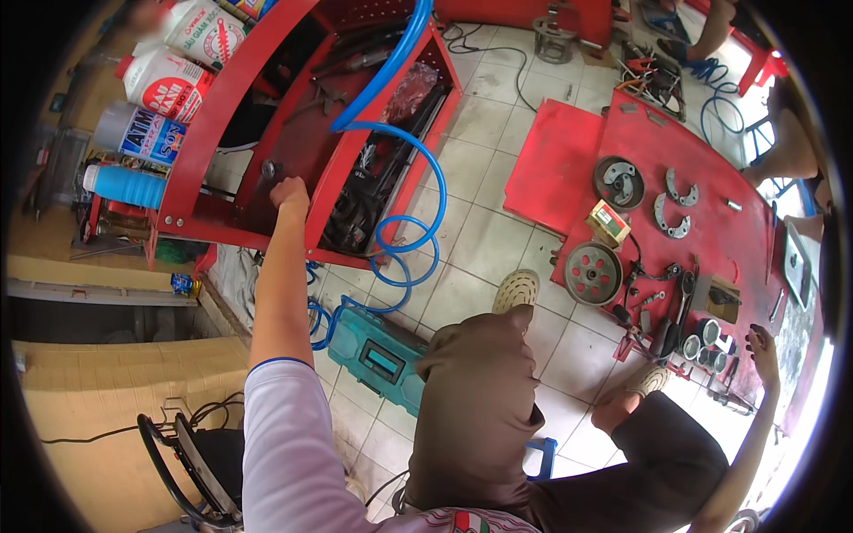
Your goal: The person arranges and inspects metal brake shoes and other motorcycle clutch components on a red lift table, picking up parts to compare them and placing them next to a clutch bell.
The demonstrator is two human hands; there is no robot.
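Two hands out: left hand [290, 192] fisted inside the red tool cart [267, 98], grip contents hidden; right hand [762, 343] loosely open beside upright sockets [704, 343].

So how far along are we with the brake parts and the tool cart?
Already done: the brake drum, backing plate and two brake shoes lie stripped out on the red mat. In hand: the left hand reaches into the red tool cart; whether its grip holds anything is unclear. The right hand rests near the sockets. Left: nothing looks refitted yet.
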